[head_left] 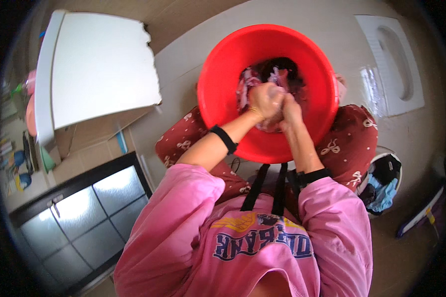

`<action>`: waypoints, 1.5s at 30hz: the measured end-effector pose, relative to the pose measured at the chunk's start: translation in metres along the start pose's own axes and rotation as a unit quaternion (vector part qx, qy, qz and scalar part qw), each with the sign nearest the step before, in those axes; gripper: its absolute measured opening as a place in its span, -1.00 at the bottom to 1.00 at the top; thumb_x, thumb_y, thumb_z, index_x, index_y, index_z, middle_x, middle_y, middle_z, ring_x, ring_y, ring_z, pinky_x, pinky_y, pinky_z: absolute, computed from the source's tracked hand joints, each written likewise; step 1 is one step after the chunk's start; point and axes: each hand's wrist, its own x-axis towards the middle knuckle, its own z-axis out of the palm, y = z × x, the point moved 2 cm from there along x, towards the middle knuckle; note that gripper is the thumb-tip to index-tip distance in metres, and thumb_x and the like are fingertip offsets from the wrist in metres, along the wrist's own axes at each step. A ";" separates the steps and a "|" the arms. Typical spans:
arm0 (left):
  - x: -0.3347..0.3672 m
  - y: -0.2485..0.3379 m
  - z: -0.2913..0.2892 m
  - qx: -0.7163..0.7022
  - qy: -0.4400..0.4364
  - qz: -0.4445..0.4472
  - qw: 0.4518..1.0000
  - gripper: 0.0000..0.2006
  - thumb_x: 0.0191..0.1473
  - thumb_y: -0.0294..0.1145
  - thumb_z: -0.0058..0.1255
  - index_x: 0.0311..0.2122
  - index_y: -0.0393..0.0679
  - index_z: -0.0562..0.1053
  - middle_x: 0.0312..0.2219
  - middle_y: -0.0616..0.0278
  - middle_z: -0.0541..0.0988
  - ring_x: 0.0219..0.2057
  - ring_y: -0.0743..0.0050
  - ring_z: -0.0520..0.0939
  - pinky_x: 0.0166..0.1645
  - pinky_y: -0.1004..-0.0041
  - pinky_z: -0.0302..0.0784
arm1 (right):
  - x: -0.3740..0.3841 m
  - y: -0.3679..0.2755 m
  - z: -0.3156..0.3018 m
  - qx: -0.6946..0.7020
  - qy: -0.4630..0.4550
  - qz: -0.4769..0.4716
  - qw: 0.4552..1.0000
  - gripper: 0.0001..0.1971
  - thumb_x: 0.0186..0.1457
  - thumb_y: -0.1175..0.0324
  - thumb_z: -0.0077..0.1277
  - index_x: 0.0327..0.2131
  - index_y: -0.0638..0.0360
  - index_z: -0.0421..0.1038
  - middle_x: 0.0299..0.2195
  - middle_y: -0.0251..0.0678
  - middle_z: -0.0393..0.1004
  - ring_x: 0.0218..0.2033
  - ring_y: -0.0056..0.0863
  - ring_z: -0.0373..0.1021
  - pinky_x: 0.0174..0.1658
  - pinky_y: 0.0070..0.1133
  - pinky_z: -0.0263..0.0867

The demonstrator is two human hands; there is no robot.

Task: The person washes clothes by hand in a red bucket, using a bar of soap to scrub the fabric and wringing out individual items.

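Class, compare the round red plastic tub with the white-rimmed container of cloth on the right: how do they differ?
The round red plastic tub looks larger than the white-rimmed container. The left hand and right hand are inside the tub; the container stands untouched. The tub holds pinkish cloth, while light-blue cloth shows in the container. Both hold fabric.

One wide fisheye view looks down from the wearer's head, set left of its twin, facing steeply floorward and a little ahead. The pink sweatshirt (pixel 332 237) sits nearest the lens, filling six o'clock up close. The red basin (pixel 223 74), farther off, lies just off centre toward one o'clock, seen from above into its mouth. The wide field takes in a white panel (pixel 104 64) at ten, a paned frame (pixel 99 208) at eight and a white floor fixture (pixel 411 59) at two, edges bowing rimward.
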 end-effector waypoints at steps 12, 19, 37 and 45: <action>0.008 -0.092 0.130 0.167 -0.302 0.021 0.938 -0.64 -0.15 -0.21 -0.09 -0.25 -0.23 0.29 -0.33 -0.06 0.44 -0.23 -0.02 0.43 -0.20 0.24 0.34 | -0.008 -0.032 -0.001 0.023 0.089 -0.252 0.963 -0.82 -0.07 0.52 -0.17 -0.31 0.16 0.28 -0.44 -0.45 0.29 -0.42 -0.70 0.19 -0.35 -0.75 0.13; 0.021 -0.079 0.125 0.373 -0.561 0.064 0.736 -0.66 -0.21 -0.29 -0.05 -0.27 -0.24 0.31 -0.29 -0.05 0.42 -0.18 0.00 0.40 -0.14 0.25 0.31 | 0.009 -0.011 -0.012 -0.002 0.148 -0.204 0.968 -0.69 -0.14 0.43 -0.08 -0.24 0.30 0.24 -0.35 -0.18 0.35 -0.28 -0.44 0.28 -0.19 -0.59 0.18; -0.023 0.073 -0.131 -0.357 -0.285 -0.014 0.890 -0.59 -0.28 -0.67 0.06 -0.26 -0.18 0.20 -0.37 0.29 0.34 -0.29 0.54 0.40 -0.14 0.54 0.32 | -0.042 -0.001 0.035 0.114 -0.258 0.082 0.956 -0.72 -0.05 0.20 -0.01 -0.35 0.21 0.31 -0.42 -0.32 0.39 -0.41 -0.50 0.38 -0.39 -0.57 0.36; -0.024 0.040 -0.087 -0.587 -0.343 -0.143 0.719 -0.27 -0.21 -0.11 0.10 0.05 -0.18 0.07 -0.19 0.10 0.36 -0.14 0.34 0.40 -0.02 0.40 0.29 | -0.090 -0.006 0.042 0.083 -0.403 0.109 0.905 -0.65 -0.09 0.08 0.03 -0.25 0.01 0.28 -0.30 -0.33 0.33 -0.29 -0.46 0.33 -0.29 -0.54 0.35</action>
